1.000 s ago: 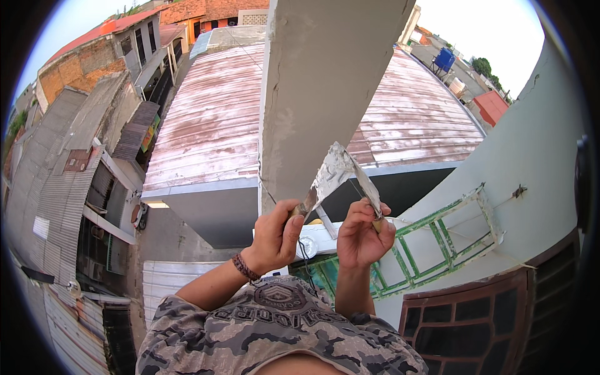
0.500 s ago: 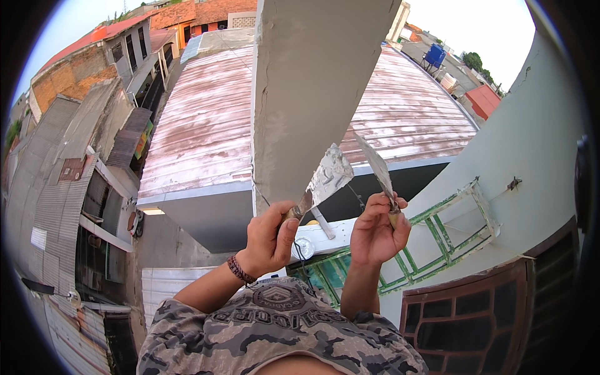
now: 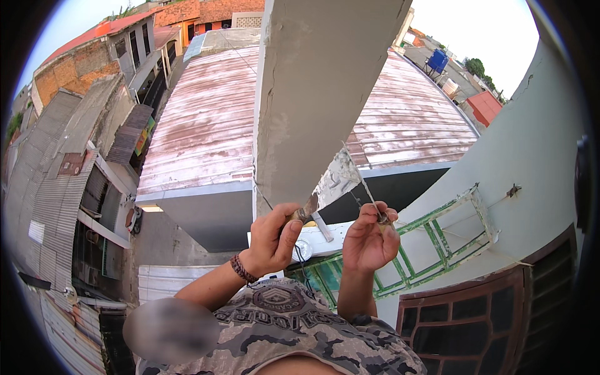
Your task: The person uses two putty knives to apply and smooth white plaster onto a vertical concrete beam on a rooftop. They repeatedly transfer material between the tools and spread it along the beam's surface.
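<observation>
My left hand (image 3: pixel 275 240) is closed around the handle of a putty knife (image 3: pixel 337 180), whose blade points up and to the right and carries a layer of white putty. A second putty knife (image 3: pixel 367 187) is in my right hand (image 3: pixel 370 245), gripped by thumb and fingers near its handle. Its blade shows nearly edge-on, along the right edge of the coated blade; the two appear to touch. Just beyond both knives stands a grey plastered pillar (image 3: pixel 315 94) with fine cracks along its left edge.
Below my hands are a white ledge (image 3: pixel 337 242) and a round white container (image 3: pixel 302 251). A green ladder (image 3: pixel 431 240) lies slanted by the curved wall (image 3: pixel 519 162) at right. A rusty metal roof (image 3: pixel 200 125) and a street (image 3: pixel 172 240) lie lower down.
My right hand has moved slightly left and down, turning its putty knife so that the blade now meets the coated blade's edge. My left hand has shifted slightly right.
</observation>
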Motion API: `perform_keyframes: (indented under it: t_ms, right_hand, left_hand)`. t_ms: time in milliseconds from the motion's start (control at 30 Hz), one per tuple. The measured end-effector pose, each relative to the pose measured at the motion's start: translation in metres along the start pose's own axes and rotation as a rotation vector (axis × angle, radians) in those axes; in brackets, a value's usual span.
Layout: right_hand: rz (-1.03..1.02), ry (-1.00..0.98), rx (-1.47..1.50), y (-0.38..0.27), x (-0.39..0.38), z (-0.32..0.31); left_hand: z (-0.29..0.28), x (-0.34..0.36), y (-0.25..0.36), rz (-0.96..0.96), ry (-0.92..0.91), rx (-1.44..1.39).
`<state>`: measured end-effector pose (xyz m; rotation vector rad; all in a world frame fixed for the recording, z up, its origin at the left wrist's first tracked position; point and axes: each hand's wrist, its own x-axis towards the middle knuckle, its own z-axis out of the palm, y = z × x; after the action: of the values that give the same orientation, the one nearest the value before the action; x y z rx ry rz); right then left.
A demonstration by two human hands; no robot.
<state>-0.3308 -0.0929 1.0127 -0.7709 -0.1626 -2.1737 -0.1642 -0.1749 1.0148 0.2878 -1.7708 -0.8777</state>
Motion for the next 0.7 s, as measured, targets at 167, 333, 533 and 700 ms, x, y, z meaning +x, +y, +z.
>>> perform_keyframes:
  t_ms: [167,333,533,700]
  right_hand:
    - [0.010,-0.015,-0.153,-0.007,-0.005,-0.008]
    - [0.019,0.143,0.030,-0.020,0.006,0.004]
    - [0.067,0.391,0.139,-0.026,0.020,0.011]
    - [0.105,0.401,0.168,-0.018,0.016,0.011]
  left_hand:
    - [-0.009,0.002,-0.002,-0.062,0.021,-0.154]
    - [-0.018,0.001,-0.008,-0.161,0.000,-0.107]
    - [-0.010,-0.004,0.000,-0.144,-0.066,0.032]
    - [-0.003,-0.002,0.001,-0.092,-0.050,0.079]
